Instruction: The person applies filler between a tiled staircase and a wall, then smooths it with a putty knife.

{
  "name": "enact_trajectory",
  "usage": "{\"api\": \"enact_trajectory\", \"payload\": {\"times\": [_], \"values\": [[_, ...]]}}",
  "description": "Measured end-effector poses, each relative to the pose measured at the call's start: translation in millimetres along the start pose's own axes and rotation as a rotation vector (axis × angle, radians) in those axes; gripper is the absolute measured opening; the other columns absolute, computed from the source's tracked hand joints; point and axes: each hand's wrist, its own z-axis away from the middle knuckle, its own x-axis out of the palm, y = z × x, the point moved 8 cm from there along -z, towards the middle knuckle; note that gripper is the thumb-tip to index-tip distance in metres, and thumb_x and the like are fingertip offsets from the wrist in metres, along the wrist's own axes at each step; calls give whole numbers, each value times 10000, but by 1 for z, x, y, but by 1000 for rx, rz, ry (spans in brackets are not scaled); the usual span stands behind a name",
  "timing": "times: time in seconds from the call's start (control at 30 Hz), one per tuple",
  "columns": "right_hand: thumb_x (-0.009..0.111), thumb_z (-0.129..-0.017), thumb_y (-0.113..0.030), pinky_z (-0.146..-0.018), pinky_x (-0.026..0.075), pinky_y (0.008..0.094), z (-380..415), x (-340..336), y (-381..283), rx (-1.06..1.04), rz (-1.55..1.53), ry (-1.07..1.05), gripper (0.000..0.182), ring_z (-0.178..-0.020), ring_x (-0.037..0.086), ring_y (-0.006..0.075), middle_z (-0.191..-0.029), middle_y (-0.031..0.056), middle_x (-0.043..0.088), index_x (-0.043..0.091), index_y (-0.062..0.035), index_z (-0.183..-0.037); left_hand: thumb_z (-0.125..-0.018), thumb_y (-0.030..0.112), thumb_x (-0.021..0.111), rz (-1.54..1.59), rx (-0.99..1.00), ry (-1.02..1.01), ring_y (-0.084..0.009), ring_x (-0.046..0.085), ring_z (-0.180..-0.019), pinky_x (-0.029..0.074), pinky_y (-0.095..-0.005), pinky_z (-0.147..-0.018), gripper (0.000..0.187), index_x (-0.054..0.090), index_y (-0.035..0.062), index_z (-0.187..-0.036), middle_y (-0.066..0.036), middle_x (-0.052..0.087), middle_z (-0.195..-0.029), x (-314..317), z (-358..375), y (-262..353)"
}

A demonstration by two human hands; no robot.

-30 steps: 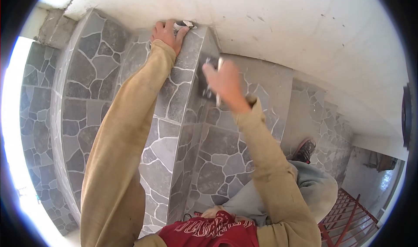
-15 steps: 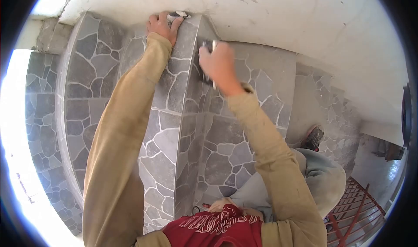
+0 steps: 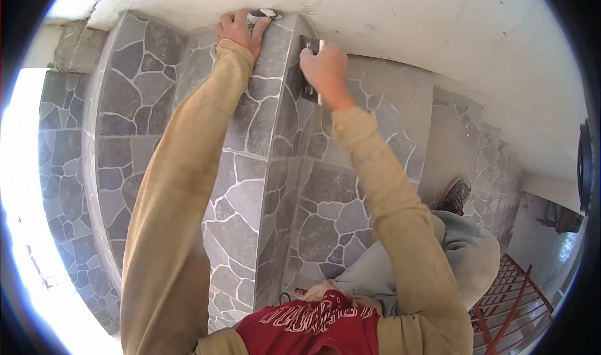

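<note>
At the far left, your left hand lies spread on the tiled step (image 3: pixel 235 189), one black-and-white object (image 3: pixel 264 14) by its thumb. Right of it, your right hand (image 3: pixel 325 70), arm outstretched, grips one dark flat tool (image 3: pixel 310 94) by the riser (image 3: pixel 278 183), nearer the wall (image 3: pixel 407 17) than half a second ago. One shoe (image 3: pixel 456 195) shows farther right.

Blown-out daylight glares beyond the left edge of the steps (image 3: pixel 235 230), bowed by the lens; the wall (image 3: pixel 438 30) is bright, shadows soft, frame corners black, pale glare above the railing (image 3: pixel 508 311)
</note>
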Motion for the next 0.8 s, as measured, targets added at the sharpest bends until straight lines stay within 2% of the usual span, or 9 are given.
{"api": "enact_trajectory", "payload": {"times": [0.07,0.1,0.17,0.27,0.43,0.5,0.6,0.73,0.8], "values": [[604,-870,-176,-636,492,528,8,-5,-10,-59,46,5,227,-744,644,471,-747,277,639,626,16,-751,-892,583,653,-14,19,38,-453,527,-1116,440,-513,-977,595,633,102,-1241,-240,569,-1216,-4,-12,4],[618,-853,-186,-615,472,533,34,-4,-16,-167,-65,32,230,-723,632,475,-740,282,623,611,14,-740,-886,598,645,-11,-18,-8,-434,511,-1154,426,-521,-990,591,630,124,-1240,-215,557,-1232,-1,-11,0],[625,-846,-194,-610,466,536,30,-7,-14,-133,-77,28,242,-715,630,479,-733,286,620,614,19,-731,-881,612,636,-6,-58,-64,-415,494,-1192,412,-528,-1003,587,627,147,-1239,-191,546,-1247,4,-11,-2],[643,-833,-210,-609,455,548,-9,2,9,-50,-64,19,280,-688,625,491,-704,297,610,627,34,-697,-884,592,654,-2,7,1,-441,524,-1135,441,-510,-985,611,632,96,-1241,-242,569,-1218,-1,-1,0],[654,-832,-238,-633,475,557,-2,-12,-6,-171,18,96,311,-689,629,492,-698,304,617,649,41,-695,-886,605,635,-9,-52,-71,-424,493,-1188,412,-517,-1008,581,626,142,-1236,-195,534,-1260,2,-8,-1],[660,-834,-248,-648,490,547,-16,-5,3,-200,96,140,309,-699,628,497,-719,303,627,662,42,-725,-887,594,643,-10,-35,-66,-436,511,-1164,427,-511,-998,591,628,127,-1249,-218,552,-1239,-1,-8,1],[660,-839,-251,-666,498,548,-27,-8,-5,-153,71,48,303,-718,632,498,-745,295,641,669,37,-748,-890,585,648,-25,-8,-46,-450,529,-1136,441,-506,-989,602,630,113,-1263,-242,570,-1213,-1,-3,-2],[656,-847,-254,-683,502,554,-7,-9,-7,-246,56,200,289,-736,641,485,-781,281,666,684,21,-761,-891,581,651,8,23,14,-451,527,-1137,441,-506,-987,596,628,119,-1268,-237,571,-1210,1,-6,-1],[654,-858,-260,-698,505,548,-31,-1,14,-131,147,125,303,-727,639,486,-776,283,665,678,22,-752,-891,576,656,-10,4,-9,-452,526,-1136,442,-506,-986,593,627,119,-1267,-236,572,-1210,-1,1,0]]}}
